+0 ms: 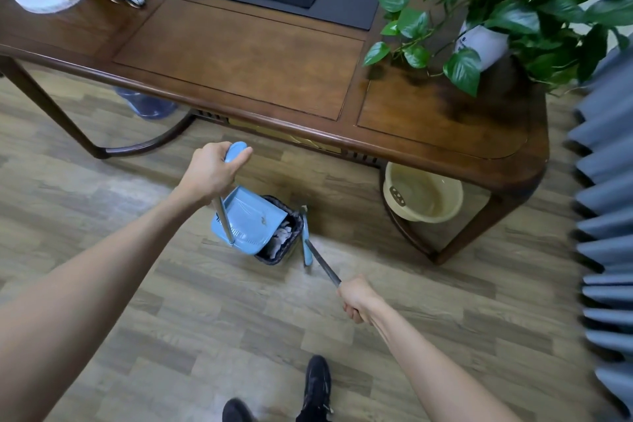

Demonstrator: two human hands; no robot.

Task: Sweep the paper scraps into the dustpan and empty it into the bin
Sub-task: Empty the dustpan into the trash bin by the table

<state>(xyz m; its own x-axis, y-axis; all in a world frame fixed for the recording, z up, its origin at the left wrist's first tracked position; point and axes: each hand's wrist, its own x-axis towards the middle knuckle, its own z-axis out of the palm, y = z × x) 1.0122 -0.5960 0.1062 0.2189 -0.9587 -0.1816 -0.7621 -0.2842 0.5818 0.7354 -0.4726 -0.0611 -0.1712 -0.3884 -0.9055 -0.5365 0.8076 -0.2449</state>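
My left hand [212,171] grips the blue top of the dustpan's long handle. The light blue dustpan [251,217] is tilted over the small dark bin [286,243] on the wood floor. White paper scraps [281,237] lie inside the bin, and one small scrap clings to the pan. My right hand [356,298] grips the dark metal pole of the broom. The blue broom head [306,243] stands on the floor just to the right of the bin, touching or nearly touching it.
A long dark wooden table [239,55] runs above the bin, with a potted plant [513,3] at its right end. A yellow basin [423,193] sits under the table. A blue-grey curtain [606,216] hangs at the right. My black shoes [317,384] are at the bottom.
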